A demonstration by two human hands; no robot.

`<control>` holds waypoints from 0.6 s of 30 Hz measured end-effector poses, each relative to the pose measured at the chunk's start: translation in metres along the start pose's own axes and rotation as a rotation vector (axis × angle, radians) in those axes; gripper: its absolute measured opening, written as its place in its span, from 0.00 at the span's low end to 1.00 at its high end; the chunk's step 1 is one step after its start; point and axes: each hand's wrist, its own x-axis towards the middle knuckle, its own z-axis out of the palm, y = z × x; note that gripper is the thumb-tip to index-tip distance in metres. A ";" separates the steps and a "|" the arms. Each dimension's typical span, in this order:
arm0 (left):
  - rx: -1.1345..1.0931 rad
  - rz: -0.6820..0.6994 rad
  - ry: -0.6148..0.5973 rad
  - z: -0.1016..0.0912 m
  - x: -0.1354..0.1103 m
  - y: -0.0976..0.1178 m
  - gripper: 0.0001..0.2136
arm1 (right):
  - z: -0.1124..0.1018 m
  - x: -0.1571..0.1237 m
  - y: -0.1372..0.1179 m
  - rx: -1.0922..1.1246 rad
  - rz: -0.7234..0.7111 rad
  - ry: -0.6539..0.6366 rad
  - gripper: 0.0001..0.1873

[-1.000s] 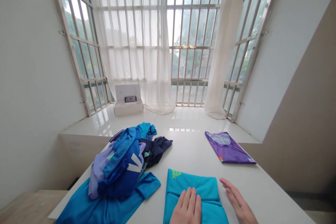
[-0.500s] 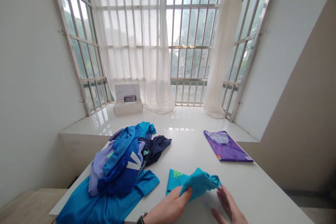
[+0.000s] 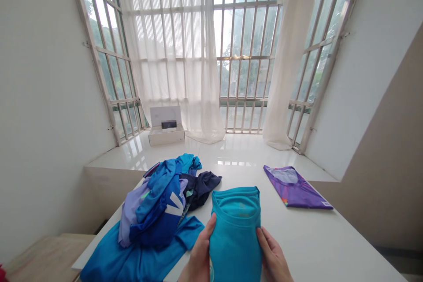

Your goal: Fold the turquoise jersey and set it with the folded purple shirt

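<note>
Turquoise T-shirt (image 3: pixel 234 238), folded into a narrow rectangle with its round collar facing away, is held between the person's two bare hands, just above or on a white table (image 3: pixel 307 238). Left hand (image 3: pixel 198 253) and right hand (image 3: pixel 271 257) press its long sides, fingers extended together and gripping the fabric. Just left of it lies one heap of clothes (image 3: pixel 158 202), blue, lavender and navy garments piled on a spread bright-blue long-sleeved shirt (image 3: pixel 132 260). One folded purple printed shirt (image 3: pixel 294 189) lies well to the right. Beyond the table, on a glossy white tiled ledge (image 3: pixel 231 147), stands one white cardboard box (image 3: pixel 166 137) with its lid raised, a small dark device (image 3: pixel 168 124) resting at the lid, before sheer white curtains (image 3: pixel 168 53).
</note>
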 end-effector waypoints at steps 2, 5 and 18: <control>-0.005 0.030 0.023 0.003 0.010 -0.001 0.30 | 0.001 -0.003 0.000 0.043 0.017 0.079 0.31; -0.008 0.067 0.077 0.005 0.025 -0.002 0.30 | 0.000 -0.012 -0.004 0.136 0.112 0.103 0.32; -0.107 0.312 0.235 -0.016 0.021 -0.027 0.26 | 0.014 -0.033 0.001 0.607 0.311 -0.022 0.23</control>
